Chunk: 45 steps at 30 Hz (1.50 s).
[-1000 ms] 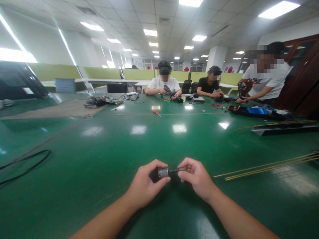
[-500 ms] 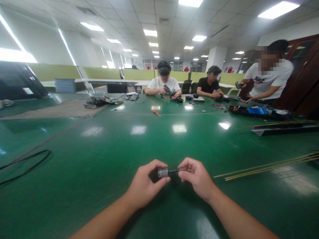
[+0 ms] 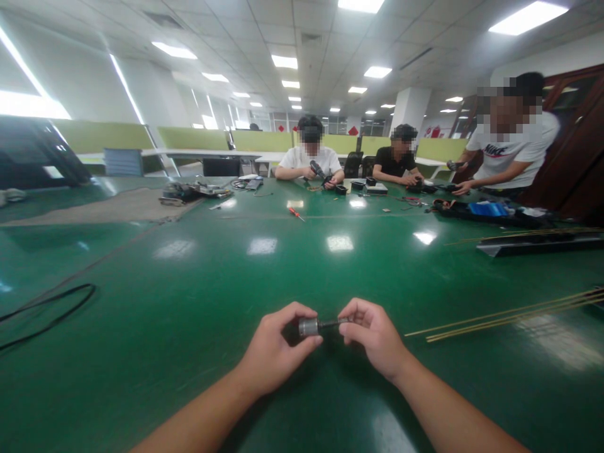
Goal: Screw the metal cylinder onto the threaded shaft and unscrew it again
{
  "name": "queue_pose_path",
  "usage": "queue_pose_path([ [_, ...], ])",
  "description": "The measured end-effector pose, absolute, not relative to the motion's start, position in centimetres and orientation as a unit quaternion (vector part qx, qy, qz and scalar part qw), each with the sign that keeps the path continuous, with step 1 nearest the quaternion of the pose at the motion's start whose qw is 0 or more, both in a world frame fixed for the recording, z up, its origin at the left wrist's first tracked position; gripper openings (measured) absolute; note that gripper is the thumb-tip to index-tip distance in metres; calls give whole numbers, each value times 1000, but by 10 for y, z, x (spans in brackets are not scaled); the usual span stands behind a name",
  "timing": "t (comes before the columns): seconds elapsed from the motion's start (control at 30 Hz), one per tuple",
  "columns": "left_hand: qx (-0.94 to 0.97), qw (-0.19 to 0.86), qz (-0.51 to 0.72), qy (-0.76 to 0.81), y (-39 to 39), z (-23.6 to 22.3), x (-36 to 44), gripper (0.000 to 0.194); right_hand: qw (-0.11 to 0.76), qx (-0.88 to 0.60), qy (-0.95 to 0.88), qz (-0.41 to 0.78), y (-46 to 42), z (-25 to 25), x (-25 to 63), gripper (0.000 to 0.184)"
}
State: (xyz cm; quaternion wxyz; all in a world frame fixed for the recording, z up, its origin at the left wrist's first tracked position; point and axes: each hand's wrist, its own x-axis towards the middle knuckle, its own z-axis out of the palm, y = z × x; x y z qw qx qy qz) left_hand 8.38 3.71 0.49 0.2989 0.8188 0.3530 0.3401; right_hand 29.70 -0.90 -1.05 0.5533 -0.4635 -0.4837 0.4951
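Observation:
Above the green tabletop, my left hand [image 3: 278, 349] grips a small grey metal cylinder [image 3: 309, 326] between thumb and forefinger. A thin dark shaft [image 3: 328, 324] runs from the cylinder towards the right, lying roughly level. The fingertips of my right hand [image 3: 372, 336] are pinched round the shaft's far end, which they partly hide. What exact part this is, I cannot make out.
Thin yellowish rods [image 3: 495, 319] lie on the right, with a black metal channel [image 3: 538, 242] beyond. A black cable loop [image 3: 61, 308] rests at left. Farther off are an orange screwdriver [image 3: 296, 214], a pile of parts [image 3: 193, 190] and three people at the table.
My hands and the cylinder with its shaft hold almost the same position. Across the table, the standing person on the right has shifted slightly and lowered the hands a little.

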Motion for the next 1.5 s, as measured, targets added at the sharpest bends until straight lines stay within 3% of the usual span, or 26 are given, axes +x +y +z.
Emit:
queue_pose_path([
  [1.5,805,305,345,373,39,9,81,20,587,-469,-447,486,-5,-12,302,12],
])
